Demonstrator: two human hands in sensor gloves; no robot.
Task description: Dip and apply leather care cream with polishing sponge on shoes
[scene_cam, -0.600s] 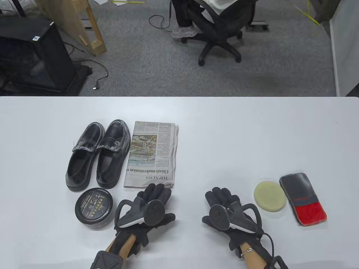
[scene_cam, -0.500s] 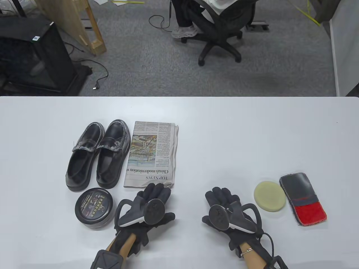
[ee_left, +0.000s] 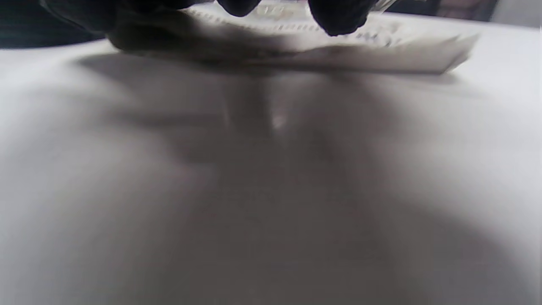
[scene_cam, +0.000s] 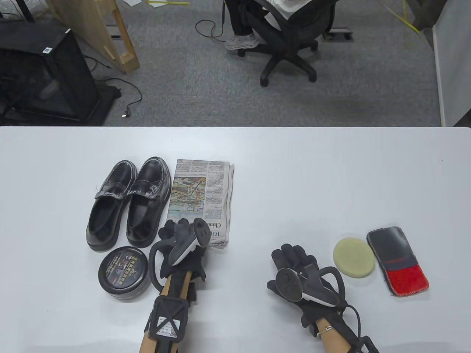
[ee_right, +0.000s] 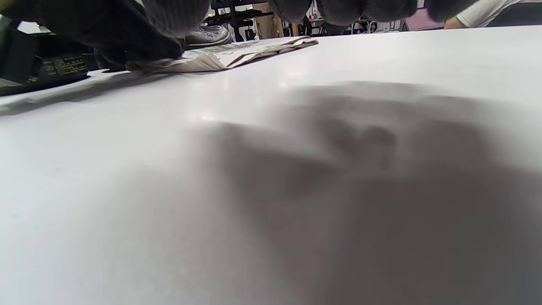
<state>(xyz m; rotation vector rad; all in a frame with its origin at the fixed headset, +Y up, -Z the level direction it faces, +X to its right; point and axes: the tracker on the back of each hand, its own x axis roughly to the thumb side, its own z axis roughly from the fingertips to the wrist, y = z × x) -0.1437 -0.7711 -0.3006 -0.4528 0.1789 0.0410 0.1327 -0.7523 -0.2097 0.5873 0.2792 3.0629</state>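
Your left hand (scene_cam: pixel 184 242) reaches onto the folded newspaper (scene_cam: pixel 200 198), finger spread not discernible; dragging it could nudge the shoes (scene_cam: pixel 128 202) beside it, while your right hand (scene_cam: pixel 298 275) rests flat, fingers together

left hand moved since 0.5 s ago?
Yes. The left hand has gone forward and slightly left: it was short of the newspaper, now its fingers overlap the paper's near edge. The cream tin stayed put.

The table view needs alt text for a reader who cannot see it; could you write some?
A gloved left hand reaches onto a folded newspaper beside black loafers and a cream tin. The right hand rests near a yellow sponge.
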